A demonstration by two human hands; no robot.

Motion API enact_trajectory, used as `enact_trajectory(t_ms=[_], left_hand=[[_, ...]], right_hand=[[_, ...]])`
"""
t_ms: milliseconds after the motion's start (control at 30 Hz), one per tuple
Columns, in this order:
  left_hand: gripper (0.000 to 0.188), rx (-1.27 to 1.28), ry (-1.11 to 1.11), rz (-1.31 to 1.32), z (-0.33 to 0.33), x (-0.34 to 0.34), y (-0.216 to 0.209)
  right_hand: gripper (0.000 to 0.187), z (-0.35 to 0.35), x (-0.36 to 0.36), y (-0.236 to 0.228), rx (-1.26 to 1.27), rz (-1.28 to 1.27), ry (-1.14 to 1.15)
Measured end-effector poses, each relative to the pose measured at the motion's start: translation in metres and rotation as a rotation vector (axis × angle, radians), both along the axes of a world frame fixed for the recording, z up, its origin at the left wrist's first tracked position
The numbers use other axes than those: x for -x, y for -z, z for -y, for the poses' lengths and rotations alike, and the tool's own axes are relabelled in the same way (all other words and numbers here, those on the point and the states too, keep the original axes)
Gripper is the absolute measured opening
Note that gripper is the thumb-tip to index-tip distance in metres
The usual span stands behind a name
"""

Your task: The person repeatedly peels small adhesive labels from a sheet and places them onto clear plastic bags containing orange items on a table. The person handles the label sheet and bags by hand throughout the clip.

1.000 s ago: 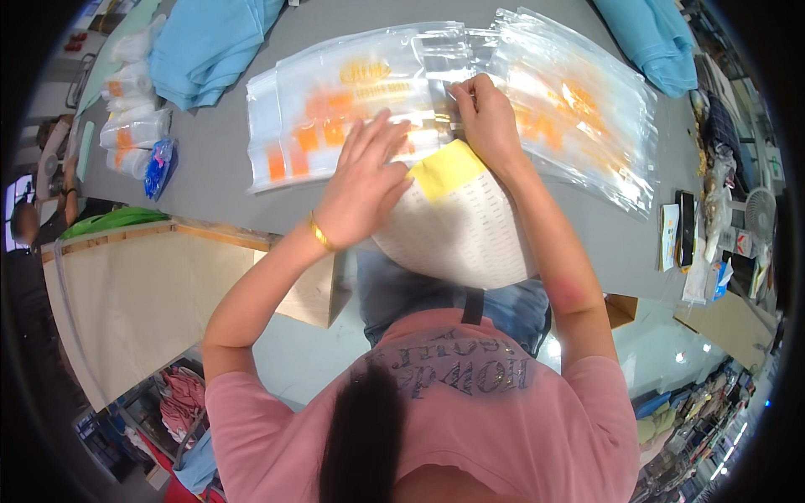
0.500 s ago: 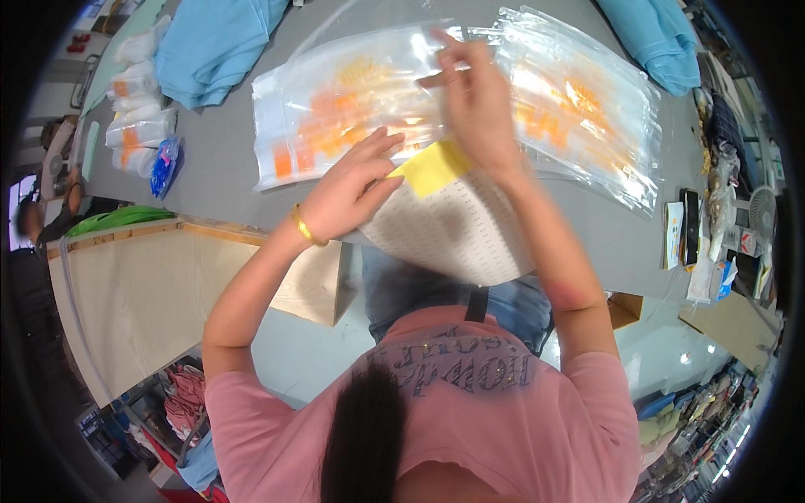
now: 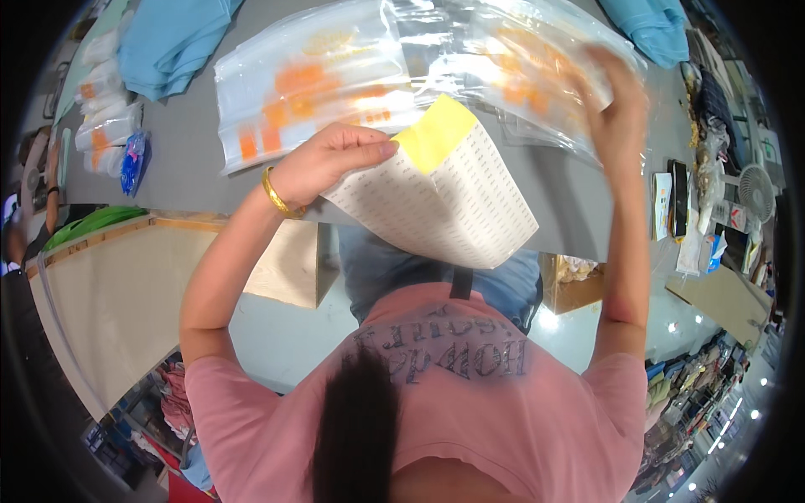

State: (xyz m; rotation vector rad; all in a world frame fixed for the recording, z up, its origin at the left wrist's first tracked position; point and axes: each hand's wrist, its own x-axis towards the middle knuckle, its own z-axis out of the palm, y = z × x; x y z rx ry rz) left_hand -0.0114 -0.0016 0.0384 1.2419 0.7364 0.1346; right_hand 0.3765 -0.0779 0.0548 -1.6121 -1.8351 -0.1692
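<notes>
My left hand (image 3: 325,161) pinches the left edge of a sheet of label backing paper (image 3: 444,205), thumb on top. Rows of small print cover the white face, and a yellow patch (image 3: 436,138) shows at its far corner. The sheet hangs curved over the table's near edge, above my lap. My right hand (image 3: 619,117) is over the right-hand clear plastic bags (image 3: 537,71) with orange print; its fingers are blurred, so whether they grip a bag is unclear. Another set of such bags (image 3: 314,84) lies flat beyond my left hand.
Folded blue cloth (image 3: 176,42) lies at the far left, more blue cloth (image 3: 650,29) at the far right. Rolled plastic bags (image 3: 109,126) and a blue packet (image 3: 132,163) sit on the left. A black phone-like object (image 3: 677,197) and a small fan (image 3: 755,191) are at right.
My right hand has moved right, from beside the sheet to the right-hand bags. The sheet's right side now hangs free, with my left hand still on its left edge. The whole view has shifted slightly.
</notes>
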Motion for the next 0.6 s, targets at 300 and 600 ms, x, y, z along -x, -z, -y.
enact_trajectory(t_ms=[300, 600], left_hand=[[0.035, 0.074, -0.043, 0.025, 0.009, -0.006, -0.015], [0.029, 0.040, -0.012, -0.112, 0.007, -0.002, -0.012]], right_hand=[[0.024, 0.008, 0.155, 0.013, 0.142, -0.447, -0.471], [0.039, 0.014, 0.137, -0.006, 0.015, -0.182, -0.325]])
